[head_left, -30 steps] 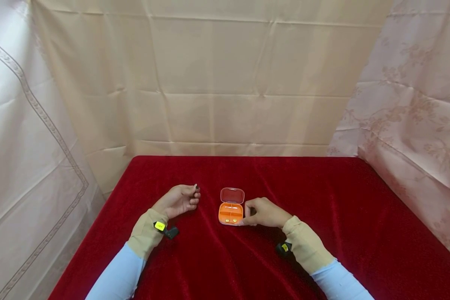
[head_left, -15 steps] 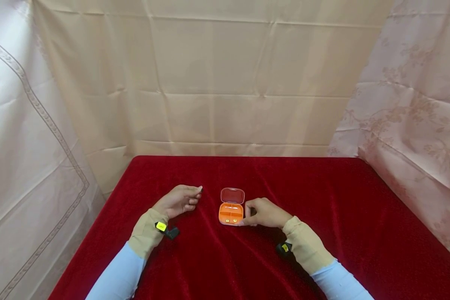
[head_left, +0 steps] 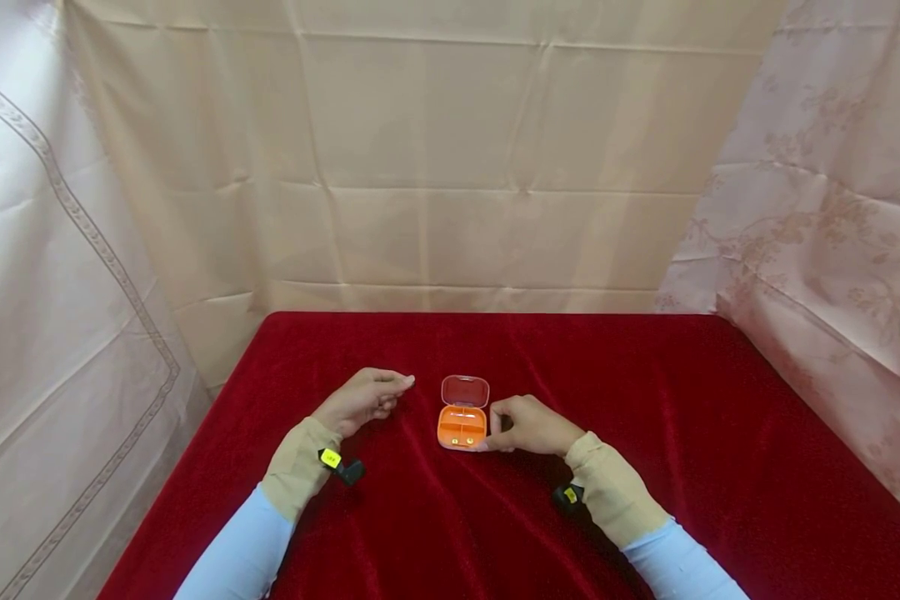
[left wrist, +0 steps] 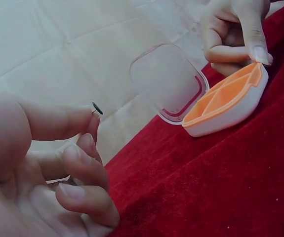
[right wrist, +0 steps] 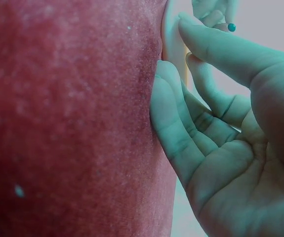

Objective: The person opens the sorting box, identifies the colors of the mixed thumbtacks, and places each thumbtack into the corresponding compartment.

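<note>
An orange and white pill box (head_left: 452,430) stands on the red cloth, its clear lid (head_left: 465,391) tipped back on the far side. Several compartments divide it, and two small yellow pieces (head_left: 462,441) lie in the front ones. My right hand (head_left: 534,425) holds the box at its right front corner, thumb on the front rim and fingers curled at the side. Left of the box, my left hand (head_left: 362,398) pinches a small stud (left wrist: 98,108) with a dark round head and thin pin between thumb and index finger. The other left fingers are loosely curled.
Red velvet cloth (head_left: 615,375) covers the table, with shallow creases. A beige curtain (head_left: 450,167) hangs behind, and pale patterned cloths hang at the left (head_left: 52,275) and right (head_left: 832,192). Both wrists wear small black cameras.
My left hand has turned and shifted slightly right toward the pill box, the stud still between its fingertips. The right hand and the box have stayed in place.
</note>
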Demonstrator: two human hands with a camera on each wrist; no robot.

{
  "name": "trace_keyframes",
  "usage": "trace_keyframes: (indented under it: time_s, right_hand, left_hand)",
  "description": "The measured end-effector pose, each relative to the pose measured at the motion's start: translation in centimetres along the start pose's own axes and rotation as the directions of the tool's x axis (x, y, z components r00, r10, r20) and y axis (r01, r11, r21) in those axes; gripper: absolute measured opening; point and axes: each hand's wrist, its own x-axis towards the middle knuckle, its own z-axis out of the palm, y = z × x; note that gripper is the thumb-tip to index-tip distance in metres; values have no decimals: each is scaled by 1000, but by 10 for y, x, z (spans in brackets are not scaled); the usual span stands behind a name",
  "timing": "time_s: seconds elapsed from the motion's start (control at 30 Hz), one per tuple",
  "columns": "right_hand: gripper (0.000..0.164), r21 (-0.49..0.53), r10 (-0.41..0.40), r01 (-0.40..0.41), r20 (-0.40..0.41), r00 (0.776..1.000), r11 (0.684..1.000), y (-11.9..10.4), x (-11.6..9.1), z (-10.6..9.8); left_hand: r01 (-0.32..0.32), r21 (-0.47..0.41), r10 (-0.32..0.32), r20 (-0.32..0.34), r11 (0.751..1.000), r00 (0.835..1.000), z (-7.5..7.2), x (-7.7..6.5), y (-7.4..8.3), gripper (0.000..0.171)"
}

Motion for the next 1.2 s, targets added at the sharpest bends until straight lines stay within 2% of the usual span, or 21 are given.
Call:
trace_keyframes:
  time_s: [0.23, 0.4, 0.67, 1.2]
  right_hand:
    - [28, 6, 7, -7, -2, 1000, 1000, -1, -1, 0]
    - [29, 12, 15, -15, -4, 1000, 1000, -1, 0, 0]
    - [30, 21, 24, -24, -1, 1000, 999, 1, 0, 1]
    - [31, 65, 23, -23, -4, 1000, 998, 2, 0, 1]
  left_hand:
    - [-39, 87, 40, -15, 995, 999, 3, 0, 0, 51]
    - [-65, 136, 69, -29, 989, 997, 6, -2, 2, 49]
    - [-65, 220, 69, -14, 973, 997, 9, -5, 5, 45]
    - [-75, 235, 77, 1, 969, 997, 11, -6, 6, 43]
